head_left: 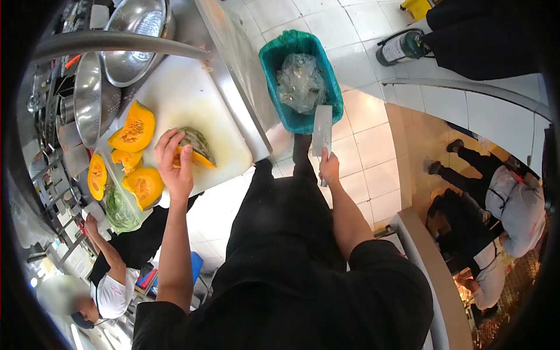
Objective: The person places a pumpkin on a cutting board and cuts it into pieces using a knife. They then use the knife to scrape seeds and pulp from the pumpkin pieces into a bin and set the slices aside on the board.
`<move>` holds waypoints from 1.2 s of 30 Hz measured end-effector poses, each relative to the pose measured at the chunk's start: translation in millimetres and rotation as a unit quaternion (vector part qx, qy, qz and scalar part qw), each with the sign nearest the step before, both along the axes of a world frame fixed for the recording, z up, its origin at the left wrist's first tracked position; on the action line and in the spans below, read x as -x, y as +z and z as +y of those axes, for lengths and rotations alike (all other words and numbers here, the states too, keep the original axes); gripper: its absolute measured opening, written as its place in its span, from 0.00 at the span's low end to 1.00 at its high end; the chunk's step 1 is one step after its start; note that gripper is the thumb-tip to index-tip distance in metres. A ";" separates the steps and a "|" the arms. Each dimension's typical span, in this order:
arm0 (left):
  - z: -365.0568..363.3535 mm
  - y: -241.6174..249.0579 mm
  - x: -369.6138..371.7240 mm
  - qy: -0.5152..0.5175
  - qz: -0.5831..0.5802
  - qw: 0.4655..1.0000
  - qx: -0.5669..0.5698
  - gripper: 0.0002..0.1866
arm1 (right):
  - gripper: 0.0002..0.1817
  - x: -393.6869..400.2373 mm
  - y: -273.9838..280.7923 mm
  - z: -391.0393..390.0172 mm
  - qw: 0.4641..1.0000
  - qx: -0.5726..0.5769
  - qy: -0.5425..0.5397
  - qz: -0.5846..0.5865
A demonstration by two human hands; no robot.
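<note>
A kitchen worker steadies a wedge (pixel 196 140) of pumpkin on a white board (pixel 226 131), the left hand (pixel 174 166) laid over one end with the thumb apart from the fingers; how hard it presses cannot be told. The right hand (pixel 329 168) closes firmly around the handle of a cleaver (pixel 322 131), whose blade stands off the board and overlaps the near corner of a green-lined bin (pixel 270 76) in this view.

The likeliest hazard is the left hand's place: should the blade come to the wedge with thumb and fingertips laid out like this, a misjudged stroke could catch them. The wedge's curved rind may rock, and the damp-looking patch on the board could let it slide.

Away from the board, a loosened handle could send the cleaver toward the bin, the tiles (pixel 376 146) or the worker's feet. At left, more pumpkin pieces (pixel 133 129) crowd near the metal colanders (pixel 137 41); a careless elbow might knock one loose. A co-worker (pixel 114 291) stands farther off, well clear of the blade.
</note>
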State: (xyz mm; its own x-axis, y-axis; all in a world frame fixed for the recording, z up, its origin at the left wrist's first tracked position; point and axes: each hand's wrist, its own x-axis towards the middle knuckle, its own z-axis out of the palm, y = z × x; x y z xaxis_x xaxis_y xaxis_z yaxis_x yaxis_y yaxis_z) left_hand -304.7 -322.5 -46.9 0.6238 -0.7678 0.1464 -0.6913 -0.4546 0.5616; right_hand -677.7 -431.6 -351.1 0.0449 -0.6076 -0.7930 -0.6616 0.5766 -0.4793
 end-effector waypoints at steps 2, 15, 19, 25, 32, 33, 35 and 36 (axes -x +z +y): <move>3.0 1.0 -0.6 0.002 -0.014 1.000 -0.008 0.13 | 0.30 5.3 -19.0 -11.3 0.997 -0.066 0.038 0.029; 34.1 9.2 2.7 0.030 -0.058 0.994 0.089 0.10 | 0.11 -109.6 330.8 -8.3 0.870 0.422 0.159 -0.201; 37.2 15.4 -12.6 -0.023 -0.061 0.993 0.097 0.07 | 0.11 -167.7 377.6 29.8 0.792 0.523 0.243 -0.199; 32.5 23.6 -25.9 -0.020 -0.037 0.981 0.189 0.07 | 0.09 -203.3 346.1 27.0 0.796 0.346 0.497 -0.025; 30.7 25.1 -17.1 -0.106 -0.065 0.992 -0.011 0.08 | 0.10 -193.9 335.9 22.7 0.803 0.333 0.494 -0.026; 29.0 23.2 -18.1 -0.112 -0.067 0.991 -0.017 0.08 | 0.10 -193.2 340.2 20.2 0.801 0.337 0.493 -0.050; 30.1 16.5 -21.1 -0.112 -0.026 0.993 -0.014 0.08 | 0.09 -188.8 353.7 19.9 0.803 0.335 0.487 -0.078; 29.0 14.4 -21.7 -0.118 -0.027 0.992 -0.021 0.08 | 0.09 -182.9 365.8 25.1 0.802 0.320 0.499 -0.077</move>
State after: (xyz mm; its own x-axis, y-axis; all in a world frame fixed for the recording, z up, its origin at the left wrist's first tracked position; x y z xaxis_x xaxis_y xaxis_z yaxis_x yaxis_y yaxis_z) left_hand -283.0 -293.5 -32.5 0.4185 -0.8974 0.1399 -0.8099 -0.2990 0.5047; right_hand -494.8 -406.5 14.7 0.8292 -0.4881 -0.2723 -0.5453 -0.5993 -0.5861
